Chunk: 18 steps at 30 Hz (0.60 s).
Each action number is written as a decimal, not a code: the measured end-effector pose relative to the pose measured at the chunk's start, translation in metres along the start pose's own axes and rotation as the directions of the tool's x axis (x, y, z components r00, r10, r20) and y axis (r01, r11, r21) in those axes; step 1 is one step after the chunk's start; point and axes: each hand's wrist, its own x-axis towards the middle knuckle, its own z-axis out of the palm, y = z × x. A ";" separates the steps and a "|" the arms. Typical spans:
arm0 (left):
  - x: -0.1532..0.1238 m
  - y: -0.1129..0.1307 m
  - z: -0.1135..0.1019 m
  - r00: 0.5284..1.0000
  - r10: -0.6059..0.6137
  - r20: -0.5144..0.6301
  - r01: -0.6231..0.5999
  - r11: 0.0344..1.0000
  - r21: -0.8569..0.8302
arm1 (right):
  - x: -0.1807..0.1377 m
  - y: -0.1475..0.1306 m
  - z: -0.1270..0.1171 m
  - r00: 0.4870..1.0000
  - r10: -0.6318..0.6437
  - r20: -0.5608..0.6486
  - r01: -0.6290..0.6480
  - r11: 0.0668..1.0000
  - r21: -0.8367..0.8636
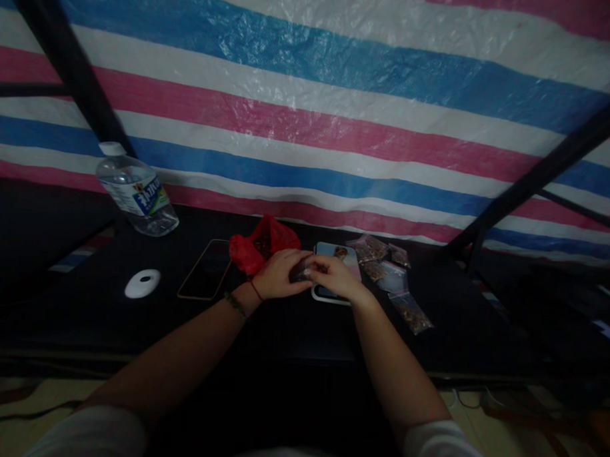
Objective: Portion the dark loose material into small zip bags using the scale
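Both hands, left hand (278,275) and right hand (333,275), meet fingertip to fingertip, pinching 1 small clear packet (302,270) above a flat rectangular scale (327,294) on the dark desk (106,315). Crinkled red plastic bag (262,244) lies just left; more filled packets (390,278) scatter right, with bare desk nearer.

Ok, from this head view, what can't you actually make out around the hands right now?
- The item pinched between the left hand and right hand: mostly covered by the fingers, dim light.
- The flat tray under the hands: largely hidden by them.
- Contents of the small clear bags: too small and dark.
- Inside of the red bag: crumpled shut, partly behind the left hand.
- Bottle label text: too small.
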 end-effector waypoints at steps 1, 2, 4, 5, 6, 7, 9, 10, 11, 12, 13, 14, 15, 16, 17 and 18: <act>0.000 0.002 0.000 1.000 -0.011 -0.006 0.011 1.000 0.005 | 0.000 -0.002 -0.006 1.000 0.000 -0.025 0.000 1.000 -0.022; 0.000 0.004 0.001 1.000 -0.022 -0.010 0.022 1.000 0.010 | 0.000 -0.004 -0.015 0.996 0.000 -0.084 -0.003 0.999 -0.040; 0.001 0.011 0.001 1.000 -0.024 -0.008 0.025 0.999 0.025 | 0.001 -0.006 -0.039 0.954 -0.004 -0.300 -0.015 0.998 -0.060; 0.003 0.015 0.001 1.000 -0.016 0.002 0.016 0.999 0.037 | 0.001 -0.004 -0.052 0.904 -0.004 -0.428 -0.023 0.998 -0.056; 0.006 0.019 0.001 1.000 -0.003 0.020 0.002 0.999 0.052 | 0.002 0.000 -0.064 0.842 -0.003 -0.539 -0.029 0.998 -0.051; 0.009 0.023 0.001 0.999 0.014 0.044 -0.017 0.998 0.068 | 0.003 0.006 -0.075 0.780 0.006 -0.626 -0.034 0.999 -0.032; 0.018 0.027 0.002 0.994 0.039 0.099 -0.048 0.995 0.089 | 0.005 0.024 -0.088 0.676 0.038 -0.736 -0.023 0.999 0.030; 0.024 0.027 0.004 0.991 0.043 0.126 -0.055 0.994 0.094 | 0.006 0.035 -0.090 0.645 0.062 -0.762 -0.017 0.998 0.066; 0.029 0.026 0.005 0.989 0.039 0.146 -0.053 0.994 0.095 | 0.006 0.046 -0.090 0.627 0.091 -0.774 -0.019 0.995 0.101; 0.034 0.023 0.008 0.987 0.027 0.158 -0.042 0.995 0.094 | 0.005 0.057 -0.088 0.626 0.126 -0.769 -0.035 0.990 0.134; 0.038 0.018 0.011 0.987 0.008 0.160 -0.023 0.996 0.091 | 0.004 0.067 -0.085 0.635 0.158 -0.757 -0.057 0.986 0.158; 0.040 0.012 0.014 0.989 -0.016 0.150 0.003 0.996 0.085 | 0.002 0.075 -0.082 0.659 0.174 -0.732 -0.075 0.983 0.166; 0.041 0.005 0.018 0.991 -0.043 0.129 0.033 0.997 0.073 | -0.001 0.082 -0.079 0.697 0.169 -0.697 -0.082 0.984 0.157; 0.041 -0.002 0.022 0.993 -0.076 0.095 0.071 0.996 0.053 | -0.004 0.086 -0.077 0.748 0.143 -0.649 -0.075 0.989 0.131; 0.039 -0.009 0.025 0.992 -0.115 0.055 0.114 0.993 0.024 | -0.007 0.088 -0.076 0.804 0.103 -0.586 -0.057 0.994 0.097; 0.037 -0.016 0.028 0.987 -0.158 0.019 0.158 0.987 -0.009 | -0.010 0.088 -0.076 0.853 0.068 -0.518 -0.042 0.997 0.061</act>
